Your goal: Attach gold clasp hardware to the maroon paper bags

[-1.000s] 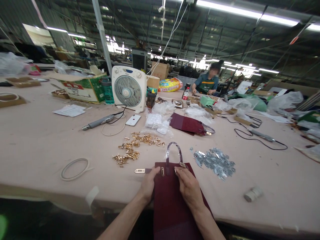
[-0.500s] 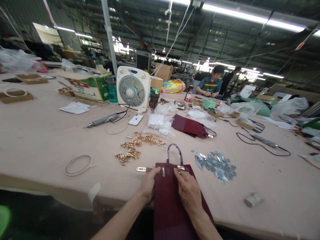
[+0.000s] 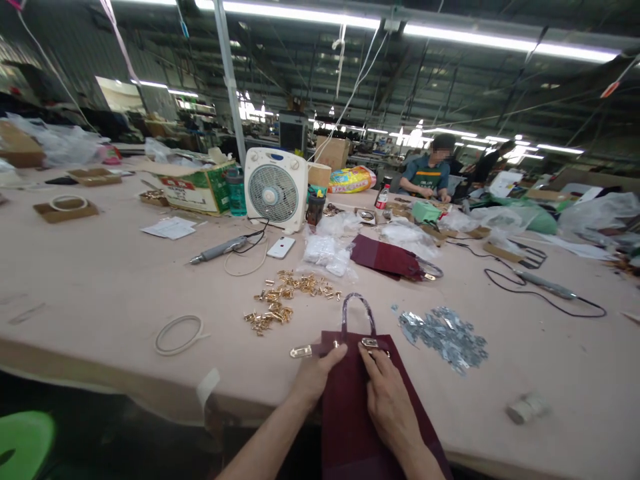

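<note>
Big factory floor here: long rows of tube lights, steel trusses and hanging cables overhead, and a huge tabletop (image 3: 100, 280) covered in pinkish-beige material, pretty cluttered. A co-worker (image 3: 429, 172) in a green shirt and apron sits way back at about 1 o'clock.

The main item is a burgundy bag (image 3: 353, 417) lying flat at 6 o'clock, its lower end running off the near table edge. It has a matte, papery-looking surface and a slim dark loop handle (image 3: 357, 305) wrapped in clear plastic standing up at the top.

The left hand (image 3: 319, 377) has its fingers curled over the bag's top edge, gripping it. The right hand (image 3: 391, 400) sits just beside it, fingers spread a little and fingertips pressed at a small gold clasp (image 3: 370, 343); can't tell if that's an actual pinch. A longer gold clasp plate (image 3: 301, 351) sticks out past the bag's left side.

From the bag, a scatter of small gold fittings (image 3: 280, 300) lies at 10 o'clock, crumpled silvery-blue scraps (image 3: 444, 338) at 3, and a second burgundy bag (image 3: 385, 259) at 12, with a white box fan (image 3: 275, 190) beyond at 11.
</note>
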The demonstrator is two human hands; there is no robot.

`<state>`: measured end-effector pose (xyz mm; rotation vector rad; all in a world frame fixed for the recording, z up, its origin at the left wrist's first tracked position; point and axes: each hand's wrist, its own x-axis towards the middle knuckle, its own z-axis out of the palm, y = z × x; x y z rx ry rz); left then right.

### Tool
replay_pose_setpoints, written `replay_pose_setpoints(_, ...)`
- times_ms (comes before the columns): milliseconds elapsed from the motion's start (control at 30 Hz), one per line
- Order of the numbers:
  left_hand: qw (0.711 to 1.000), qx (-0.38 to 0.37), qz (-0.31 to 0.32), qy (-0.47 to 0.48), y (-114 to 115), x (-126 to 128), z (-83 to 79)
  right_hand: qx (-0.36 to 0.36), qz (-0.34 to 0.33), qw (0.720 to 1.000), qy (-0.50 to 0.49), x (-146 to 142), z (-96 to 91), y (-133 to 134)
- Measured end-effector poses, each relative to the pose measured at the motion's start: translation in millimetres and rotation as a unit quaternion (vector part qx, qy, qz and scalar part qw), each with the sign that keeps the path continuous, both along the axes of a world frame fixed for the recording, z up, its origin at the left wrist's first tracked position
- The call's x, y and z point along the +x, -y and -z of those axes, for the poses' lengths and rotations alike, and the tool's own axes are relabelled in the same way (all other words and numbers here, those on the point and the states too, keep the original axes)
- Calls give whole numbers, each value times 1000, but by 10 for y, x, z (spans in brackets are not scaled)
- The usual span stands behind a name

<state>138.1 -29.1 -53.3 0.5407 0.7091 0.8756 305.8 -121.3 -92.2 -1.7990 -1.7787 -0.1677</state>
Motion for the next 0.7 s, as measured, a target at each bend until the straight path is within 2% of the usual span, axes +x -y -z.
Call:
replay_pose_setpoints(133, 998, 35, 20, -38, -3, 46, -1, 37, 35, 992, -114, 46, -79, 46)
replay_pose_setpoints(333, 998, 46, 7, -42, 19, 104, -32, 125, 87, 952, -264, 80, -228, 164)
replay_pose_setpoints(400, 998, 44, 5, -37, 56, 103, -76, 143, 89, 951, -261, 12, -268, 230)
replay_pose_setpoints(467, 999, 34, 5, -24, 100, 96, -119, 139, 73, 962, -224, -90, -290, 293)
replay_pose_setpoints(600, 1000, 5, -16, -23, 154, 81, -176, 114, 63, 983, -130, -255, -356, 360)
replay_pose_setpoints(700, 999, 9, -30, -14, 168, 82, -210, 72, 39, 991, -107, -315, -495, 385)
